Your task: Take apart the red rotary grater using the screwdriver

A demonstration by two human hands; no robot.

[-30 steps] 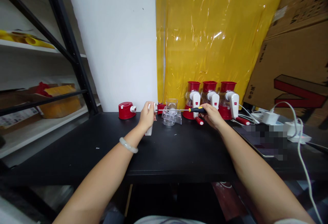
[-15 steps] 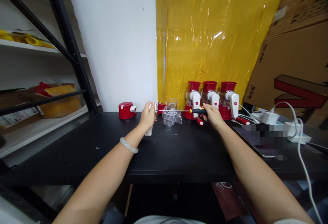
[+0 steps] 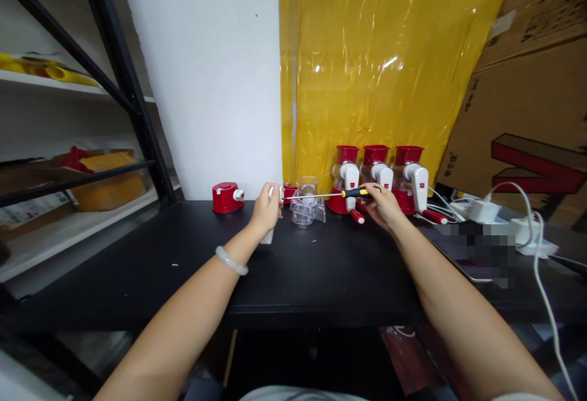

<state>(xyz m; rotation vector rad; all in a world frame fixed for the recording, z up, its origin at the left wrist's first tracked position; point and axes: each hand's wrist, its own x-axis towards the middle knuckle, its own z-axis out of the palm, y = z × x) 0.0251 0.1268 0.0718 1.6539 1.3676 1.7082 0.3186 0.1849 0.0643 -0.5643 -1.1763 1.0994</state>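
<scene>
My left hand grips a white plastic part standing on the black table; a pale bangle sits on that wrist. My right hand holds a screwdriver by its black and yellow handle. Its thin shaft runs level to the left, with the tip at the top of the white part. A clear plastic cup piece stands just behind the shaft, between my hands.
Three red and white grinders line the yellow plastic sheet at the back. A red base piece sits at the back left. White chargers and cables lie on the right, cardboard boxes behind them. A metal shelf rack stands left.
My right hand has lifted the screwdriver handle slightly up and to the right. My left hand and the white part stay in place.
</scene>
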